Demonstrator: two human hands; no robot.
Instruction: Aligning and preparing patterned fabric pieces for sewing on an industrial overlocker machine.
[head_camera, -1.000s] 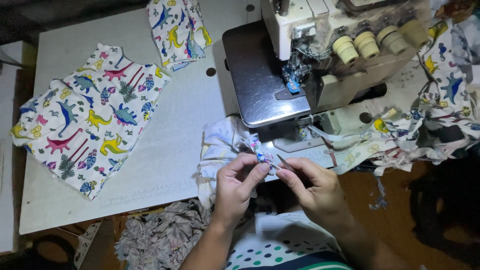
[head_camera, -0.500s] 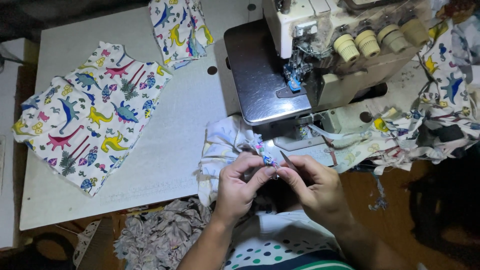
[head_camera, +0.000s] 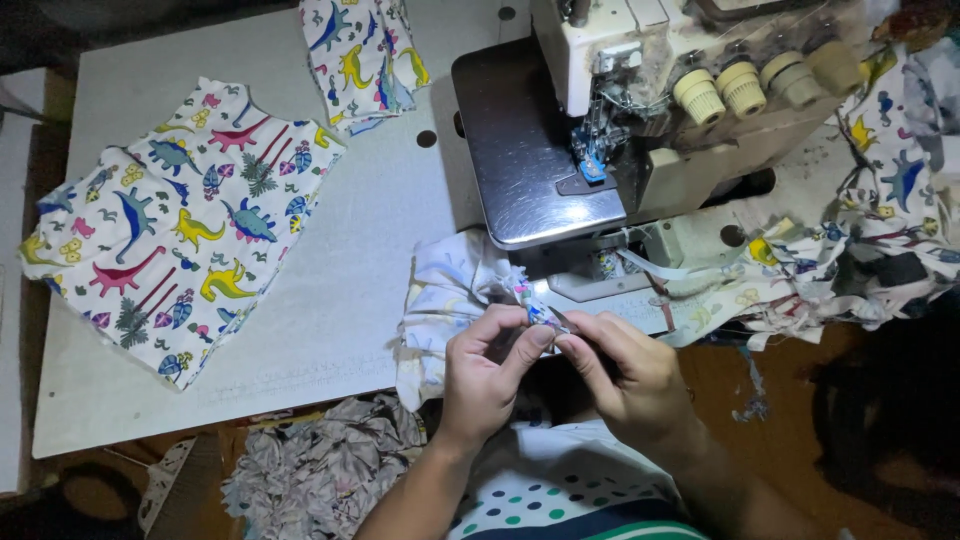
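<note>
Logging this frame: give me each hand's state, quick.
Left hand: closed, pinching the white fabric piece.
Right hand: closed on the same fabric piece at its edge.

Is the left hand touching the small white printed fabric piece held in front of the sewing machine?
Touching. The head view shows the left hand pinching the small white printed fabric piece between thumb and fingertips, with no gap; the right hand meets it too.

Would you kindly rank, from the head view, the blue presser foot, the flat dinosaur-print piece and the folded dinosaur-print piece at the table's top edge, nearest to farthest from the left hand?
1. Blue presser foot: up and right of the left hand, on the machine.
2. Flat dinosaur-print piece: far left on the table.
3. Folded dinosaur-print piece: top edge, straight up, about as far as the flat piece; too close to call.
</note>
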